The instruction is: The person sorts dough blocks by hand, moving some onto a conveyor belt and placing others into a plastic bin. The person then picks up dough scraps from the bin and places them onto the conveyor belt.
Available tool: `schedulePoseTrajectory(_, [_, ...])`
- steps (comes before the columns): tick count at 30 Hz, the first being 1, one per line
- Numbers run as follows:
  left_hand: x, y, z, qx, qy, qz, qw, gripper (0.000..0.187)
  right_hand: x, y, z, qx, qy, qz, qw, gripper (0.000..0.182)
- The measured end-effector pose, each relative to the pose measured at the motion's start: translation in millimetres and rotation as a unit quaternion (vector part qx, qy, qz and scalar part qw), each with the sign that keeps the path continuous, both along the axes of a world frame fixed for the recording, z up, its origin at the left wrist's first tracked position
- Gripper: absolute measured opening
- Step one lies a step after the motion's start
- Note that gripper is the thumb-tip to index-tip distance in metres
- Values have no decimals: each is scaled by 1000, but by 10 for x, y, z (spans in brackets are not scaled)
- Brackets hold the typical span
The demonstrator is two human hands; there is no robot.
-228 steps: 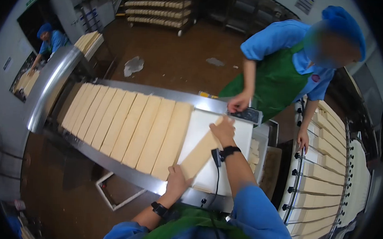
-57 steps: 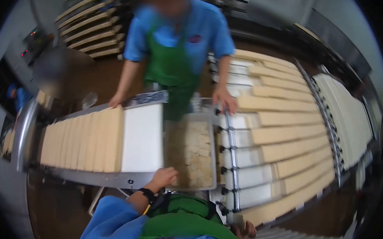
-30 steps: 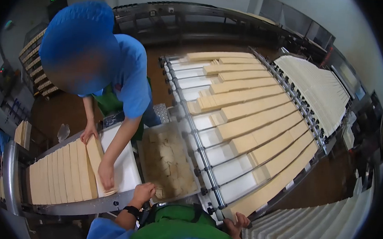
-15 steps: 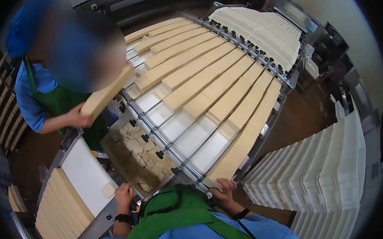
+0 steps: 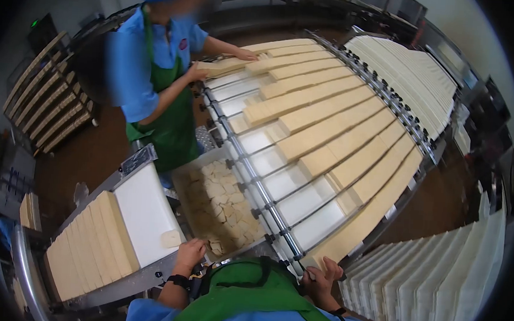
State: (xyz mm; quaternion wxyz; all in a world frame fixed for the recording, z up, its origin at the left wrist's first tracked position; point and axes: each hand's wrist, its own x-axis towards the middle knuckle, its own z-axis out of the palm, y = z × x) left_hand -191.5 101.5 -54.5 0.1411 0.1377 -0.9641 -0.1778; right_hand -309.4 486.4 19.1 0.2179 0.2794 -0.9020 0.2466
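My left hand point(image 5: 190, 254) is curled beside the edge between the short white belt and the scrap bin; what its fingers hold, if anything, is hidden. A single pale dough sheet point(image 5: 171, 238) lies flat on that belt nearby. At the near end of the rightmost long row of stacked dough sheets point(image 5: 347, 231) is my right hand point(image 5: 321, 277), thumb and fingers apart. It appears to touch the row's end. More dough rows point(image 5: 323, 129) lie side by side on the wide conveyor, parted by thin rods.
A bin point(image 5: 180, 185) of broken dough pieces point(image 5: 225, 200) stands between the belts. Stacked dough sheets point(image 5: 90, 241) fill the short belt's near end. Nested white trays point(image 5: 421, 270) rise at right. A co-worker point(image 5: 168, 72) stands across, both hands at the far left row.
The view has swung left, shifting everything rightward. The co-worker has carried a long dough stack from beside the conveyor onto its far left lane. My hands have hardly moved relative to the conveyors.
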Motion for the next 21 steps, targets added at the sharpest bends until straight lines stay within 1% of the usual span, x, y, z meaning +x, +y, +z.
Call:
schedulePoseTrajectory(4, [-23,32,93,20,2,4,1000,5,-13,22,-20,3,8,4,1000,20])
schedulePoseTrajectory(6, [3,8,31,12,5,-4,1000,5,-19,17,-12,12,10,-1,1000,19])
schedulePoseTrajectory(13, [38,-23,-87,-10,-13,-8,1000,8,-40,24,-138,-24,31,-14,999,16])
schedulePoseTrajectory(15, [33,-10,-74,-1,-7,-11,1000,9,-61,13,-169,-40,48,-15,998,15])
schedulePoseTrajectory(18, [43,-11,-65,7,-15,-9,1000,11,-66,18,-160,-11,41,-23,999,15])
schedulePoseTrajectory(21, [23,-7,-18,18,-7,-12,1000,13,-75,20,-218,-37,41,-26,998,16])
